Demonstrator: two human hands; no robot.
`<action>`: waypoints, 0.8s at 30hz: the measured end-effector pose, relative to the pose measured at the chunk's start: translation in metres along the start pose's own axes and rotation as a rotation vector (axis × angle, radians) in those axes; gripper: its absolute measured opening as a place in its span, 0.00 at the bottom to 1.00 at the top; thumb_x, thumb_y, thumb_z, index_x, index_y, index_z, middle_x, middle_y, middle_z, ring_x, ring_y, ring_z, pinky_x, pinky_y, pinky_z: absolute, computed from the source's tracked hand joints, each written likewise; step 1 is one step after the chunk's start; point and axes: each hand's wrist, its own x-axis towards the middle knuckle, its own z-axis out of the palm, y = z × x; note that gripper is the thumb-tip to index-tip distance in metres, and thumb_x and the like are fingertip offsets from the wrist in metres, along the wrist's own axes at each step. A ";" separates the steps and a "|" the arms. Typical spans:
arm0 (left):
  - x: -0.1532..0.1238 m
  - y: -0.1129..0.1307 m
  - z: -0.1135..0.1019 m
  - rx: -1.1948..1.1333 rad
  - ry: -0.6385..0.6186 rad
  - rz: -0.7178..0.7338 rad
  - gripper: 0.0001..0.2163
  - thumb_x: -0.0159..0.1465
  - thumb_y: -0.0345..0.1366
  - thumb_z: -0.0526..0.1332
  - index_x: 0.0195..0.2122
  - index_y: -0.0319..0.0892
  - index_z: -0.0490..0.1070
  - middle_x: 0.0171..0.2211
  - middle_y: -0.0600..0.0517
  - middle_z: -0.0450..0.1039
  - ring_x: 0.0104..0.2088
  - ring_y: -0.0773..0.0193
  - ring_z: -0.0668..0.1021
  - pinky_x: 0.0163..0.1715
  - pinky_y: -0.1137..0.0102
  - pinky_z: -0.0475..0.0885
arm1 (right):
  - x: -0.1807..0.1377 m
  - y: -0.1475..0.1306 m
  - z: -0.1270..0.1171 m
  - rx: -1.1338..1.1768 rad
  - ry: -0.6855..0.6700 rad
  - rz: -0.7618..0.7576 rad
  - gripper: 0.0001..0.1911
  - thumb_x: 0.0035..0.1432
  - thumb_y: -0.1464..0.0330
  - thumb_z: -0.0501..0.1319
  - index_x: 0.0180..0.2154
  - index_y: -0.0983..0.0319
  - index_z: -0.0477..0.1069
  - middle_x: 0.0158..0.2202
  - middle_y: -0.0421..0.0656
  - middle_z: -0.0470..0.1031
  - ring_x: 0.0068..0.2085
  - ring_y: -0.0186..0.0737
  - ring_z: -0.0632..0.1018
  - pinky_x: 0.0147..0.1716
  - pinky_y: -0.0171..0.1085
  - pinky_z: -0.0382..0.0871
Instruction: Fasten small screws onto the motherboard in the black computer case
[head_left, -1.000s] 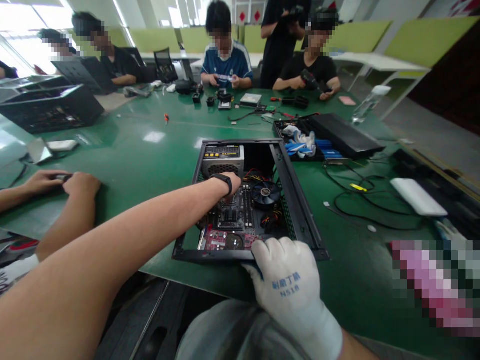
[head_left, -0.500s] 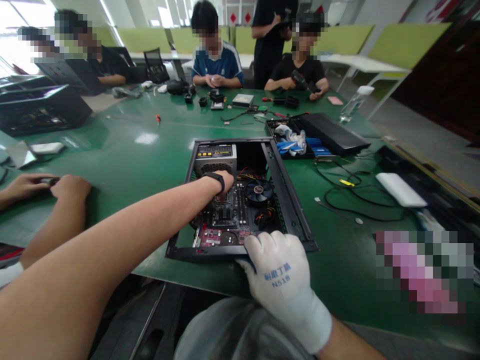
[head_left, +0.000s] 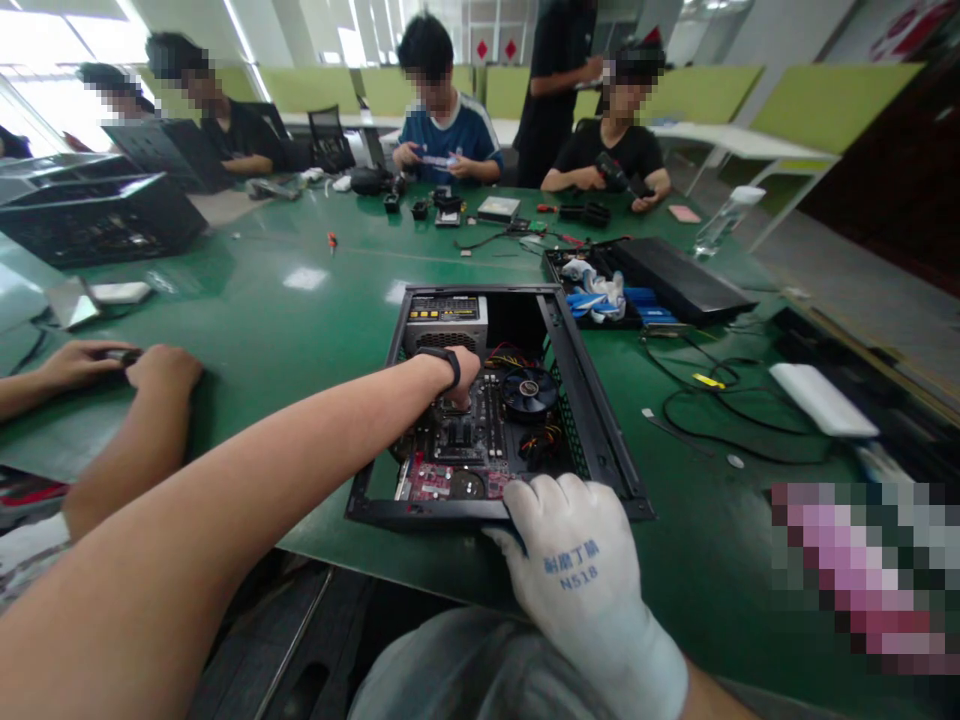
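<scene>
A black computer case (head_left: 604, 420) lies on its side at the near edge of the green table, its open face up. My right hand (head_left: 577, 550), in a white glove, is closed over the case's near rim. My left hand (head_left: 466, 372), bare with a black wristband, reaches inside. Its fingers are bunched and point down at the motherboard (head_left: 463, 440), near the processor socket. The fingertips are partly hidden, so what they pinch, if anything, does not show. A power supply (head_left: 446, 310), a round fan (head_left: 529, 393) and a red card (head_left: 439, 484) sit around that hand.
A co-worker's hands (head_left: 161, 368) rest on the table at left. An open black box (head_left: 600, 322) with gloves stands beyond the case. Cables (head_left: 739, 425), a white block (head_left: 821, 398) and a bottle (head_left: 727, 222) are at right. Other people sit across the table.
The view has shifted slightly, so things appear a little lower and farther right. My left fingers now show more clearly, pointing down at the board. My right hand keeps its hold on the rim.
</scene>
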 end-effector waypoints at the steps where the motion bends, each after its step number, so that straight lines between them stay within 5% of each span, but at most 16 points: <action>1: -0.002 -0.002 -0.002 -0.019 0.044 0.011 0.24 0.45 0.46 0.70 0.41 0.37 0.79 0.42 0.40 0.79 0.42 0.51 0.80 0.40 0.68 0.73 | 0.001 0.002 0.000 0.003 0.009 0.004 0.11 0.54 0.59 0.65 0.33 0.56 0.67 0.29 0.41 0.66 0.31 0.42 0.61 0.32 0.42 0.42; 7: -0.021 -0.020 -0.028 -0.211 0.364 0.026 0.17 0.49 0.47 0.64 0.35 0.42 0.79 0.33 0.49 0.80 0.34 0.60 0.79 0.34 0.72 0.71 | 0.034 0.027 0.005 -0.092 -0.027 -0.011 0.11 0.57 0.57 0.62 0.36 0.57 0.68 0.31 0.42 0.69 0.35 0.44 0.65 0.34 0.42 0.45; 14: -0.072 -0.047 -0.056 -0.417 0.631 -0.033 0.13 0.49 0.43 0.65 0.31 0.40 0.77 0.29 0.52 0.79 0.30 0.65 0.78 0.32 0.73 0.69 | 0.131 0.062 0.032 -0.205 -0.013 0.020 0.19 0.60 0.52 0.57 0.44 0.60 0.69 0.39 0.47 0.73 0.41 0.46 0.69 0.37 0.42 0.50; 20: -0.104 -0.063 -0.048 -0.548 0.710 -0.098 0.12 0.49 0.43 0.66 0.31 0.41 0.76 0.29 0.53 0.79 0.30 0.66 0.77 0.34 0.73 0.70 | 0.235 0.096 0.053 -0.238 -0.041 0.085 0.24 0.62 0.52 0.56 0.50 0.64 0.68 0.48 0.51 0.71 0.49 0.47 0.71 0.48 0.47 0.62; 24: -0.117 -0.064 -0.032 -0.585 0.711 -0.117 0.11 0.50 0.43 0.65 0.29 0.41 0.75 0.27 0.54 0.78 0.28 0.66 0.77 0.32 0.72 0.70 | 0.277 0.104 0.057 -0.250 -0.079 0.120 0.22 0.62 0.56 0.58 0.53 0.62 0.67 0.53 0.47 0.69 0.49 0.43 0.73 0.48 0.49 0.70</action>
